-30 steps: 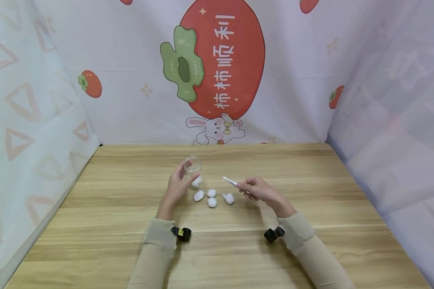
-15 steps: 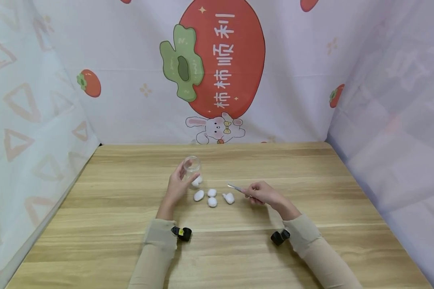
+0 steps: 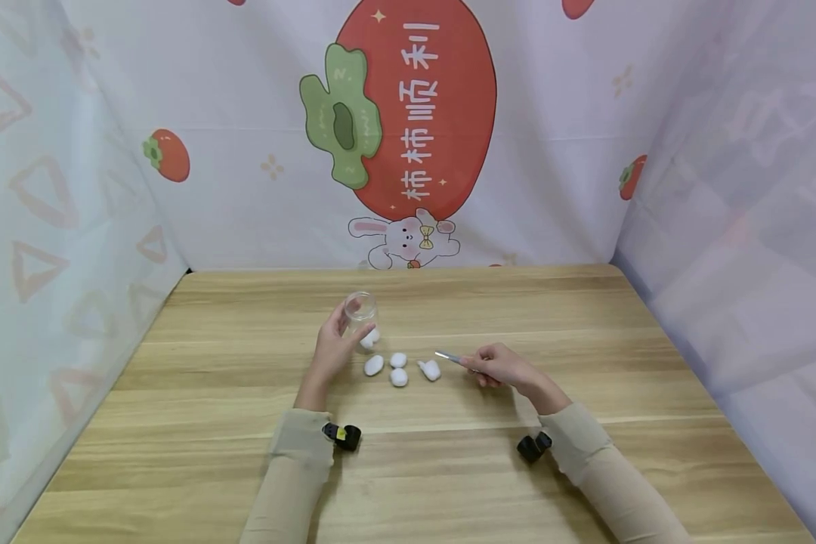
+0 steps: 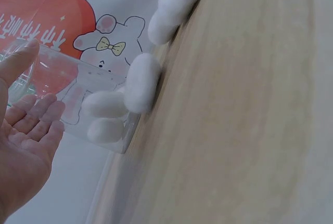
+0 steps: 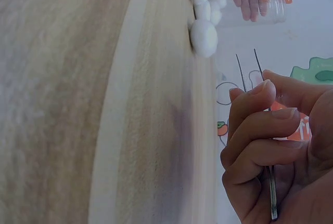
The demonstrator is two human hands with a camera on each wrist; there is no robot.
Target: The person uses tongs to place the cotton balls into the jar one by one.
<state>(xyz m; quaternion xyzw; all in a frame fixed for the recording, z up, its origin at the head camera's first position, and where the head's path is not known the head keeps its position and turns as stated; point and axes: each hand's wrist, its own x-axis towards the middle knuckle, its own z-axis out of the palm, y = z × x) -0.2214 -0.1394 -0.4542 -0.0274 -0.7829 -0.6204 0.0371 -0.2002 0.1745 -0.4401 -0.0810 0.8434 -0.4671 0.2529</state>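
Observation:
My left hand holds a clear jar upright on the table, thumb on the near side. White cotton balls lie in the bottom of the jar. In my right hand I grip a pair of metal tweezers, fingers curled round them. Their tips stand apart with nothing between them, as the right wrist view shows of the tweezers. Between the hands lie several loose cotton balls: one cotton ball near the jar, two close together in the middle, and a cotton ball with a drawn-out end nearest the tweezers.
The wooden table spreads out around both hands. A printed cloth hangs behind its back edge, and pale cloth hangs along both sides. Black straps with small devices sit on both wrists.
My right hand has drawn back to the right and slightly toward me with the tweezers, which now lie flatter. My left hand and the jar stay in place, as do the loose cotton balls.

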